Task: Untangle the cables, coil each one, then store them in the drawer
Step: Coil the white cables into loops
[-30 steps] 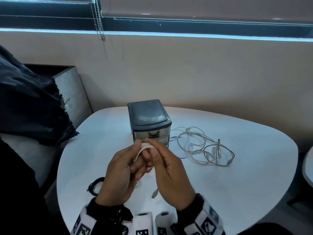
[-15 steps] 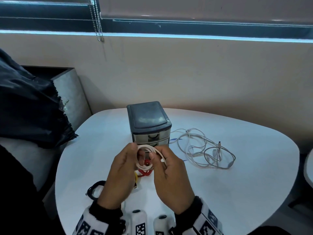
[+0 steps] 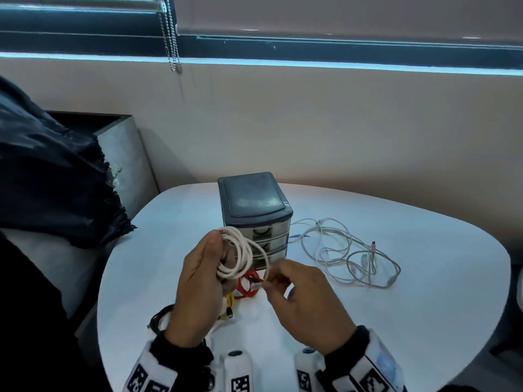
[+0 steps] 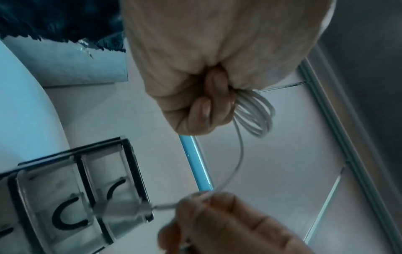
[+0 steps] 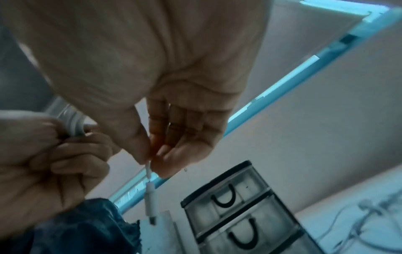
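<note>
Both hands point(image 3: 198, 290) grip white cable point(image 3: 243, 250); plug point(image 5: 150, 202) blurry.

So the count: one drawer unit point(image 3: 256, 213) with three drawers stacked in it, sitting on one white surface point(image 3: 424, 306). Cables: one white coil point(image 3: 240, 254), one red point(image 3: 249, 284), one yellow point(image 3: 229, 304), one black point(image 3: 158, 321), plus a pale tangle point(image 3: 348, 256) I can't separate into a number. Two hands, left point(image 3: 198, 290) and right point(image 3: 308, 304).

Rounded white desk point(image 3: 424, 321) set against a beige wall point(image 3: 311, 123); above, a dark-framed window point(image 3: 339, 49) with lowered blind point(image 3: 339, 15) and hanging bead chain point(image 3: 171, 38); dark fabric point(image 3: 51, 179) at left.
</note>
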Motion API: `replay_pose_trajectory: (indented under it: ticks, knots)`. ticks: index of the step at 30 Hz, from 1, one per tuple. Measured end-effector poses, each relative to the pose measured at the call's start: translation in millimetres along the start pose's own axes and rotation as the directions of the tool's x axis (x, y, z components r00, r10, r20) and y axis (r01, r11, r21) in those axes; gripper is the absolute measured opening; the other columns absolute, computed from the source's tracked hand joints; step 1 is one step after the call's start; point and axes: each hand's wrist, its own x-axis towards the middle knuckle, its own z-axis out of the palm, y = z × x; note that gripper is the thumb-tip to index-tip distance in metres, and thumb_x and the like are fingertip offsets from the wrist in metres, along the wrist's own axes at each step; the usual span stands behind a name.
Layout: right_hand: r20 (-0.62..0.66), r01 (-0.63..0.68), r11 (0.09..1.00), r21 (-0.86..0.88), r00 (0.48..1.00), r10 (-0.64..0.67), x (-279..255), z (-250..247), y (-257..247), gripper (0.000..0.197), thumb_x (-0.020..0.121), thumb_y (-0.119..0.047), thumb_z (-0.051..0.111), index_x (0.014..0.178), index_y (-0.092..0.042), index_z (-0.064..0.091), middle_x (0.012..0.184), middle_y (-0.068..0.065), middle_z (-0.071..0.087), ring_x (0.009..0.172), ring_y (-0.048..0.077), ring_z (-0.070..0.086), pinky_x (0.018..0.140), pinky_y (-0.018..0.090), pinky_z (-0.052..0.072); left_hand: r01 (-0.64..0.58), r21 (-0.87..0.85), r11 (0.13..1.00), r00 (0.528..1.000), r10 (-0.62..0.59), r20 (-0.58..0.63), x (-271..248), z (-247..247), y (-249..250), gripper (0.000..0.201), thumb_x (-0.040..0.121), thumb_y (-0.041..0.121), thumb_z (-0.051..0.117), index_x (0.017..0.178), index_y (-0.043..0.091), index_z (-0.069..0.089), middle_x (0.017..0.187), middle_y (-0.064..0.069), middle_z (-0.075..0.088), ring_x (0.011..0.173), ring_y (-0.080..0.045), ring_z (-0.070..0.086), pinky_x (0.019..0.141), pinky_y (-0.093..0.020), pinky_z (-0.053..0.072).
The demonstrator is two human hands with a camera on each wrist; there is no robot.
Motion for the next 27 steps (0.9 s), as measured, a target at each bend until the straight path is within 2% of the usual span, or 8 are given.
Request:
replay_pose_trajectory:
  ticks: [3, 7, 11, 13, 16, 21, 24, 27]
  knots:
    - [-0.078, -0.078, 0.936, 0.343, 0.991, 0.111, 2, -5, -9, 0.016, 0.092, -0.013, 0.061, 0.078, -0.019, 0.058, 0.068, -0.005, 0.065, 0.061, 0.013, 0.064, 0.050, 0.021, 0.046, -0.013, -0.005, 1.000, 0.998, 0.014, 0.054, -3, 7, 0, 0.058, 0.103, 0.027, 0.032, 0.055, 0.032, 0.064, 0.048, 0.013, 0.045, 0.041, -0.002, 0.039, 0.043, -0.011, 0.033]
    - [-0.008, -0.140, 0.627, 0.766, 0.974, 0.227, 8, -16, -20, 0.015, 0.096, -0.008, 0.053, 0.086, 0.001, 0.058, 0.069, 0.010, 0.068, 0.062, 0.028, 0.068, 0.047, 0.031, 0.052, 0.060, 0.002, 0.998, 0.997, -0.060, 0.046, -6, 8, 4, 0.055, 0.106, 0.018, 0.031, 0.061, 0.023, 0.062, 0.048, 0.013, 0.052, 0.043, 0.001, 0.048, 0.046, -0.007, 0.039]
    - [0.028, -0.169, 0.453, 0.875, 0.953, 0.301, 11, -11, -26, 0.018, 0.098, -0.010, 0.053, 0.084, 0.001, 0.059, 0.069, 0.014, 0.066, 0.059, 0.026, 0.066, 0.047, 0.027, 0.051, 0.119, -0.057, 0.991, 0.991, -0.116, 0.063, -10, 9, 2, 0.048, 0.104, 0.024, 0.034, 0.069, 0.019, 0.067, 0.054, 0.010, 0.063, 0.047, -0.001, 0.056, 0.047, -0.011, 0.044]
    - [0.098, -0.197, 0.353, 0.914, 0.955, 0.279, 10, -5, -27, 0.016, 0.095, -0.013, 0.057, 0.084, -0.003, 0.063, 0.071, 0.015, 0.066, 0.059, 0.024, 0.065, 0.048, 0.025, 0.050, 0.123, -0.093, 0.988, 0.990, -0.116, 0.082, -11, 12, 0, 0.046, 0.100, 0.033, 0.037, 0.075, 0.014, 0.070, 0.063, 0.001, 0.066, 0.052, -0.011, 0.058, 0.048, -0.018, 0.049]
    - [0.235, -0.285, 0.208, 0.936, 0.943, 0.236, 5, 4, -30, 0.019, 0.086, -0.020, 0.059, 0.087, -0.003, 0.067, 0.071, 0.013, 0.066, 0.060, 0.018, 0.062, 0.048, 0.022, 0.044, 0.113, -0.098, 0.989, 0.989, -0.103, 0.102, -12, 12, -2, 0.044, 0.089, 0.044, 0.043, 0.077, 0.018, 0.075, 0.066, -0.011, 0.058, 0.054, -0.020, 0.048, 0.045, -0.026, 0.048]
    - [0.207, -0.264, 0.132, 0.955, 0.918, 0.338, 7, 10, -31, 0.008, 0.079, -0.012, 0.075, 0.085, -0.008, 0.077, 0.077, 0.012, 0.067, 0.064, 0.017, 0.056, 0.055, 0.023, 0.043, -0.133, 0.107, 0.985, 0.983, 0.117, 0.143, -10, 12, -17, 0.038, 0.102, 0.044, 0.041, 0.081, 0.027, 0.068, 0.070, 0.006, 0.064, 0.064, -0.010, 0.056, 0.060, -0.025, 0.047]
    - [0.183, -0.248, 0.187, 0.950, 0.933, 0.308, 12, 1, -29, 0.007, 0.081, -0.005, 0.069, 0.083, -0.004, 0.076, 0.073, 0.011, 0.067, 0.059, 0.018, 0.056, 0.051, 0.021, 0.046, -0.055, 0.047, 0.997, 0.991, 0.048, 0.129, -11, 16, -23, 0.038, 0.095, 0.046, 0.041, 0.083, 0.029, 0.073, 0.075, 0.001, 0.067, 0.071, -0.016, 0.056, 0.062, -0.032, 0.046]
    - [0.242, -0.279, 0.189, 0.942, 0.950, 0.196, 8, 3, -29, 0.027, 0.075, -0.028, 0.078, 0.093, -0.008, 0.077, 0.089, 0.009, 0.070, 0.075, 0.017, 0.058, 0.070, 0.026, 0.049, -0.086, 0.023, 0.996, 0.994, 0.084, 0.069, -9, 16, -24, 0.040, 0.095, 0.043, 0.039, 0.087, 0.029, 0.076, 0.082, -0.002, 0.073, 0.076, -0.018, 0.065, 0.067, -0.030, 0.053]
